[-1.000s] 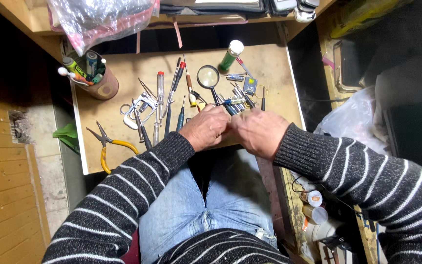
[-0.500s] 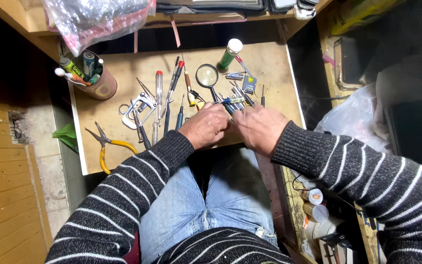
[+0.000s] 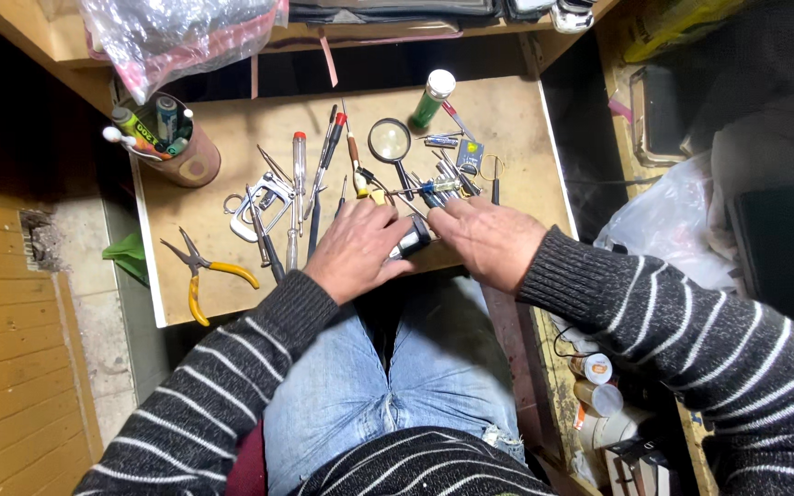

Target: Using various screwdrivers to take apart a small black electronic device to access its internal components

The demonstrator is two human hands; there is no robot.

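Nearest the camera: lap in blue jeans (image 3: 388,377), both forearms in dark sweater sleeves with pale stripes. Left hand (image 3: 356,250) lies palm down at the near edge of the wooden board (image 3: 516,138), fingers loosely curled, thumb side pressed on a small dark cylindrical object (image 3: 413,241) with a pale end. Right hand (image 3: 487,241) is also palm down, fingers spread fairly flat, fingertips meeting the same object from the other side. So the object sits pinched between both hands at the board's front edge, mostly covered; can't tell what it is. Just beyond the fingertips: a cluster of small screwdrivers and bits (image 3: 438,184), touching and overlapping. Left of that, longer screwdrivers (image 3: 299,174) lie roughly parallel, pointing away from the person, beside a metal clamp-like tool (image 3: 264,197). Yellow-handled pliers (image 3: 202,271) lie apart near the board's left front corner, jaws open. Mid-board: magnifying glass (image 3: 390,140), handle pointing toward the hands. Farther: green bottle with white cap (image 3: 432,97) lying tilted near the back edge. Far left corner: round brown cup (image 3: 181,152) holding markers and tubes. Above it, a clear plastic bag (image 3: 172,32) hangs off the shelf. Right of the board, a white plastic bag (image 3: 673,230).
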